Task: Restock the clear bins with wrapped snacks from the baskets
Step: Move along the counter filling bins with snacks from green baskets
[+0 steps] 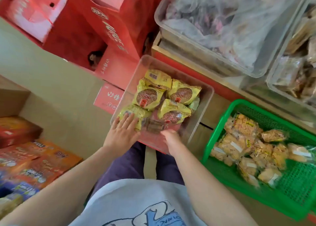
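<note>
A clear bin stands on the floor in front of me with several yellow wrapped snacks lying in it. My left hand lies flat, fingers straight, on the near-left yellow snack. My right hand is blurred at the bin's near side. Its fingers curl down onto a small brown clear-wrapped snack lying by the yellow ones. To the right, a green basket holds several pale wrapped snacks.
Red cartons are stacked behind and left of the bin. Large clear bins of bagged goods sit on a shelf at the upper right. Orange snack bags lie at the left. My knees are just below the bin.
</note>
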Tool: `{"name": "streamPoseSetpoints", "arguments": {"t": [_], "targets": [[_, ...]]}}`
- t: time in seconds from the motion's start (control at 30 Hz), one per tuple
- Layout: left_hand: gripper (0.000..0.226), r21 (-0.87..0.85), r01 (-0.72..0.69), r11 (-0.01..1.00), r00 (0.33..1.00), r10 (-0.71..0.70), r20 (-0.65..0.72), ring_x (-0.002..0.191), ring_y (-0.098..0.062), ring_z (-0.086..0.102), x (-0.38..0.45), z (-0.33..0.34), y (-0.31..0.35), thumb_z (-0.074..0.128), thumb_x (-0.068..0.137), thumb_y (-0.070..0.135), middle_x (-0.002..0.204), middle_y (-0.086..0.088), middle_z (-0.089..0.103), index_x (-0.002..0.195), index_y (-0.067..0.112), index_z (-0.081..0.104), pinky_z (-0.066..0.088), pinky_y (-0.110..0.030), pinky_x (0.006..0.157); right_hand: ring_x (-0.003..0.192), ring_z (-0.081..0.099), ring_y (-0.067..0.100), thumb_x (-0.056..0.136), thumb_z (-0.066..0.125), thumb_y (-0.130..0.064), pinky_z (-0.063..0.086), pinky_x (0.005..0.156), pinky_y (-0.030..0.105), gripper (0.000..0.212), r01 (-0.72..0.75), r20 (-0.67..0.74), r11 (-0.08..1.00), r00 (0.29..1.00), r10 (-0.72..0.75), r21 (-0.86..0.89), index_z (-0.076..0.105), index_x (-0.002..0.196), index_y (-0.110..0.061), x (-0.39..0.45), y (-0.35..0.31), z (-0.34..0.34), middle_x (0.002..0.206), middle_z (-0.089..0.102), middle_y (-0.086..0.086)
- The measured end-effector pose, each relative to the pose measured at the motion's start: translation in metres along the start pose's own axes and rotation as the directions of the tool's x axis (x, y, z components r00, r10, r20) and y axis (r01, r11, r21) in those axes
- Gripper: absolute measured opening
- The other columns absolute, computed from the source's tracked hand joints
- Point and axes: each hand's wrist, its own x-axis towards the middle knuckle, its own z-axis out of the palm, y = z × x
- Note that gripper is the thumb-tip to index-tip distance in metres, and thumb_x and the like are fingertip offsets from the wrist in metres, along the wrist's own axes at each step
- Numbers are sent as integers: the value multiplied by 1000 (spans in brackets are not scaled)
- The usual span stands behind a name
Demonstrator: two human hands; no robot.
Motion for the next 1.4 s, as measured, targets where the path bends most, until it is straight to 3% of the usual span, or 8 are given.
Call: {"name": "streamPoseSetpoints", "arguments": {"t": [0.37,0.53,0.73,0.83,1.0,1.1,1.27,1.4], "targets": [[87,-100,-9,995,994,20,109,154,-17,-5,3,-3,-9,-10,89,70,167,2,6,159,25,15,-9,-40,123,122,55,28,88,78,-22,41,89,31,62,-61,-143,997,988,52,-54,49,140,-5,3,-20,39,138,57,10],[61,-366,233,901,954,-139,267,147,-22,28,17,-51,9,27,97,58,152,-1,41,141,22,52,21,-38,116,64,65,15,85,79,-36,44,51,24,45,84,-104,996,991,-87,-34,55,116,-12,-51,-33,5,105,67,6],[51,-886,339,317,933,8,360,102,-20,70,27,-150,98,48,90,71,111,2,73,115,30,66,56,-37,81,97,61,9,86,78,-27,50,83,28,31,614,-123,770,762,-636,-175,53,104,-33,-156,-68,-61,109,61,-5],[35,-960,187,208,971,111,213,86,-15,73,24,-193,163,62,95,42,100,-2,74,116,15,65,56,-23,67,104,52,2,81,82,-30,41,86,19,39,745,-125,604,596,-793,-284,49,99,-39,-201,-84,-102,113,53,-6],[34,-994,24,106,980,193,44,90,-24,72,36,-240,254,73,89,19,109,-17,71,119,9,63,58,-33,75,106,60,13,87,75,-38,51,94,33,28,800,-166,589,570,-805,-110,52,103,-32,-240,-93,-185,111,61,-3],[38,-989,-38,140,963,269,1,101,-25,71,46,-251,301,73,90,22,118,-14,69,126,17,62,58,-41,89,103,61,16,89,73,-35,53,94,41,25,791,-239,605,572,-785,-95,53,104,-29,-245,-94,-232,108,63,0],[67,-676,-313,667,947,166,-274,143,-17,33,78,-246,341,61,97,36,154,3,37,155,22,31,29,-42,119,95,60,15,90,71,-31,49,77,28,26,783,-527,614,482,-700,-99,52,107,-24,-238,-118,-306,104,60,-3],[73,-422,-271,865,951,174,-255,150,-22,20,99,-227,330,57,99,34,165,-5,20,159,17,18,20,-39,122,98,59,18,93,67,-33,50,82,32,28,779,-668,592,330,-667,-207,49,112,-24,-217,-163,-349,116,56,4]]}}
